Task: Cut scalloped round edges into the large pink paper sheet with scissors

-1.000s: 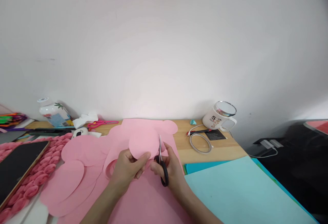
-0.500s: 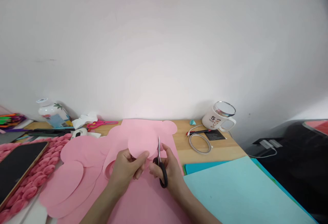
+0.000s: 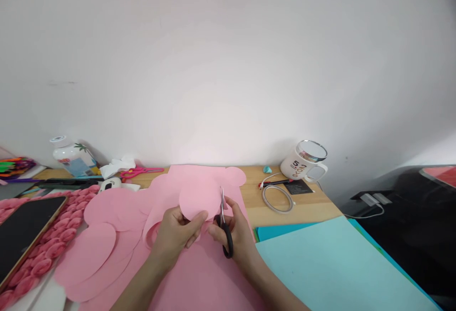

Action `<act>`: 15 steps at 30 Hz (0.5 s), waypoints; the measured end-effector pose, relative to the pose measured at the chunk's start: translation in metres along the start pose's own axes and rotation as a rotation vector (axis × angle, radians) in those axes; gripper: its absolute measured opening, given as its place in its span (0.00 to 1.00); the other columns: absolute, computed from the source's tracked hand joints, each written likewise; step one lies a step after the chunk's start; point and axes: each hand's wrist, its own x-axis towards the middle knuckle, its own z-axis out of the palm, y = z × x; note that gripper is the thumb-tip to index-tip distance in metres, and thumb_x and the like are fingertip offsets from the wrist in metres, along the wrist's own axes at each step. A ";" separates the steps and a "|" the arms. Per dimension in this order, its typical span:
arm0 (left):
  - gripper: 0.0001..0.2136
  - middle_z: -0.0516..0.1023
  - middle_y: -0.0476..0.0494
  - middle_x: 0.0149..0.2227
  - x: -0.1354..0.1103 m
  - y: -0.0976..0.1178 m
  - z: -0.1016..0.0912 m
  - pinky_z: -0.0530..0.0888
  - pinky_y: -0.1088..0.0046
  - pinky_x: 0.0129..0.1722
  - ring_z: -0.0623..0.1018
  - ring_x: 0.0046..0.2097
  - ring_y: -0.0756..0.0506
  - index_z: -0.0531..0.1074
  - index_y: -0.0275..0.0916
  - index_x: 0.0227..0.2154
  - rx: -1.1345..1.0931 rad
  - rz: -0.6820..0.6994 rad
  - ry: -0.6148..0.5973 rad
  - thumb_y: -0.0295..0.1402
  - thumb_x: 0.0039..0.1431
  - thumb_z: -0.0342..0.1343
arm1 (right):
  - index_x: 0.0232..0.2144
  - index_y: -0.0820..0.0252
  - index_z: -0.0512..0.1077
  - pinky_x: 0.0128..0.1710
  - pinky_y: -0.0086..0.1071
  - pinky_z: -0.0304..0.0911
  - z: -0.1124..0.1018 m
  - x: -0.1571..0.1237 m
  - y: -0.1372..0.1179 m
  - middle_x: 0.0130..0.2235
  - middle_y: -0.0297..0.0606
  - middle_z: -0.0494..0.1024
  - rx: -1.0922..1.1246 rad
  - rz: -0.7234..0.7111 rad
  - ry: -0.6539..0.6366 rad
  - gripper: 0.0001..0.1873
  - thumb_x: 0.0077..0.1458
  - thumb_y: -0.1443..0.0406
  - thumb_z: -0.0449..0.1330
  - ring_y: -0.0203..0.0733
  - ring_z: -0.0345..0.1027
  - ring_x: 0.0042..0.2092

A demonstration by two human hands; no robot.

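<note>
Between the thumb and fingers of my left hand is a round piece of pink paper, held up by its lower edge. My right hand grips black-handled scissors with the fingers through the loops. Their blades point upward along the right edge of the paper circle and look slightly parted. Beneath both hands lies a large pink sheet, curled at its left side. Several cut pink paper rounds overlap to the left of my left hand.
Light blue paper lies at the right. A white mug, a coiled cable and a black card stand or lie behind it. Pink scissors, a white bottle and a phone are at the left.
The scissors have shifted slightly right, and their blades look a little more parted. The paper circle has turned or moved slightly in my left hand.
</note>
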 end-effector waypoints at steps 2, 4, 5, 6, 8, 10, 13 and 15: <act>0.20 0.51 0.58 0.07 0.000 0.000 0.000 0.50 0.77 0.16 0.52 0.14 0.56 0.52 0.40 0.09 -0.002 -0.004 -0.004 0.39 0.44 0.55 | 0.49 0.61 0.54 0.21 0.24 0.49 0.000 0.000 0.000 0.19 0.23 0.64 0.008 0.000 -0.005 0.35 0.39 0.64 0.65 0.30 0.53 0.20; 0.20 0.51 0.58 0.07 0.000 0.000 0.000 0.50 0.77 0.16 0.52 0.14 0.56 0.52 0.40 0.09 -0.006 -0.002 0.000 0.39 0.44 0.55 | 0.49 0.61 0.54 0.21 0.24 0.49 0.000 -0.001 -0.001 0.18 0.23 0.64 0.006 -0.001 -0.005 0.35 0.39 0.64 0.64 0.31 0.54 0.20; 0.20 0.51 0.58 0.08 0.000 0.000 0.000 0.50 0.77 0.16 0.52 0.14 0.56 0.52 0.40 0.09 -0.010 0.003 0.006 0.39 0.45 0.55 | 0.49 0.61 0.54 0.20 0.24 0.49 0.001 -0.001 -0.001 0.18 0.23 0.63 0.001 0.001 -0.001 0.35 0.39 0.64 0.64 0.31 0.54 0.20; 0.20 0.51 0.58 0.08 0.000 0.000 0.000 0.50 0.77 0.16 0.52 0.14 0.56 0.52 0.40 0.09 -0.012 0.007 0.009 0.39 0.44 0.56 | 0.48 0.61 0.54 0.20 0.24 0.49 0.001 0.000 -0.001 0.18 0.23 0.63 -0.005 0.005 0.003 0.34 0.39 0.64 0.64 0.31 0.54 0.20; 0.19 0.52 0.58 0.08 0.001 0.000 0.000 0.51 0.77 0.16 0.52 0.14 0.56 0.53 0.40 0.09 -0.019 0.012 0.015 0.39 0.44 0.56 | 0.48 0.61 0.54 0.20 0.24 0.49 0.001 0.000 -0.001 0.18 0.22 0.63 -0.014 0.014 0.015 0.34 0.39 0.65 0.64 0.31 0.54 0.20; 0.19 0.52 0.58 0.07 0.001 0.000 0.000 0.52 0.78 0.16 0.53 0.14 0.56 0.53 0.39 0.09 -0.032 0.006 0.010 0.39 0.44 0.56 | 0.48 0.61 0.54 0.20 0.24 0.50 0.001 0.000 0.000 0.18 0.23 0.64 -0.015 0.020 0.018 0.34 0.39 0.64 0.64 0.31 0.54 0.20; 0.18 0.53 0.58 0.07 0.002 -0.001 0.000 0.52 0.78 0.16 0.54 0.13 0.56 0.54 0.39 0.09 -0.053 -0.006 -0.002 0.39 0.43 0.56 | 0.48 0.62 0.54 0.19 0.24 0.51 0.001 0.001 0.001 0.17 0.23 0.65 -0.013 0.015 0.012 0.35 0.39 0.63 0.64 0.32 0.55 0.20; 0.18 0.54 0.58 0.07 0.002 -0.001 0.000 0.51 0.78 0.16 0.54 0.13 0.56 0.54 0.39 0.10 -0.063 -0.003 -0.002 0.39 0.43 0.56 | 0.48 0.62 0.54 0.19 0.25 0.53 0.001 0.001 0.001 0.17 0.24 0.65 -0.024 0.014 0.015 0.36 0.39 0.63 0.65 0.33 0.57 0.20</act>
